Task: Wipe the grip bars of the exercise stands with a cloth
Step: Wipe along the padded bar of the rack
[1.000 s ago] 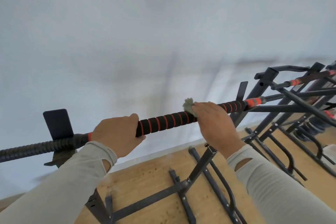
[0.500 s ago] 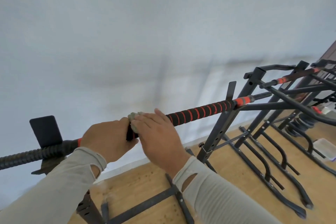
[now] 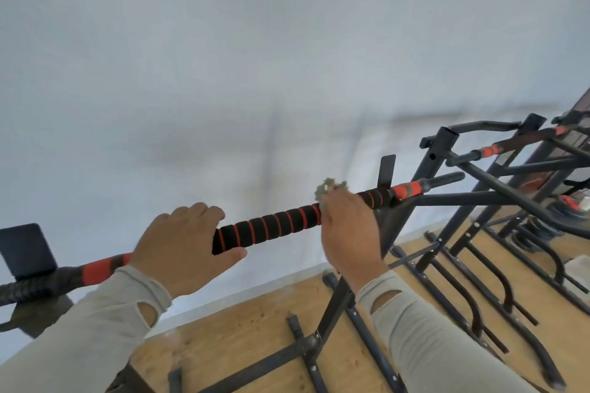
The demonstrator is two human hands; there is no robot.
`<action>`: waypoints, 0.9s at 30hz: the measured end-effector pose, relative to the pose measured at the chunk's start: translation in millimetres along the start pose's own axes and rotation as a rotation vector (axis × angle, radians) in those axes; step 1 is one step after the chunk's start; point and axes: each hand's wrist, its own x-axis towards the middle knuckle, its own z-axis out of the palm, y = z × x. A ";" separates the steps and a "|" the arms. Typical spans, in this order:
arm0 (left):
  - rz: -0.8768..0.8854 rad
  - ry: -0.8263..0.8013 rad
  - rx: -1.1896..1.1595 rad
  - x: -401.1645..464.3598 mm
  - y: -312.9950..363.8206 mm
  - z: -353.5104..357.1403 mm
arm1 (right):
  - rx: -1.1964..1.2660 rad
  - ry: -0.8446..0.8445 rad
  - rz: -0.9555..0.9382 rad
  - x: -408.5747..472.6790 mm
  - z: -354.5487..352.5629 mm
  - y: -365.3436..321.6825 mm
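- Your right hand is curled over the grip bar, pressing a small greyish cloth against the foam; only a tuft of the cloth shows above your knuckles.
- Your left hand is wrapped around the same bar further left, fingers over the top and thumb underneath, steadying it.
- Half a second ago your right hand sat right up against the left one; now it is well apart from it, out towards the right end of the foam. A second ago it was out there too, so you are running the cloth back and forth along the bar.
- That suggests the stretch of foam between your hands has had at least one full pass. The short black-and-red part beyond your right hand, up to the orange end band, may still need the cloth.
- The bar's long axis runs from lower left to upper right in the head view, rising towards the right, where its bare threaded tip points at the next stand.
- It sits raised on its dark frame, well above the wooden floor, in front of a pale wall.
- More stands wait to the right, one with its own orange-banded bar, so judge the job as only partly done.
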 end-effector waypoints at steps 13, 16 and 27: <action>-0.103 0.030 -0.035 6.2 20.5 5.6 | -0.049 0.014 -0.107 14.1 -10.3 138.0; -0.125 -0.005 -0.041 5.9 21.0 2.2 | -0.089 0.092 0.034 11.7 -5.3 137.9; -0.185 -0.073 -0.076 4.4 30.6 -10.5 | 0.029 -0.091 -0.346 17.1 -3.5 35.2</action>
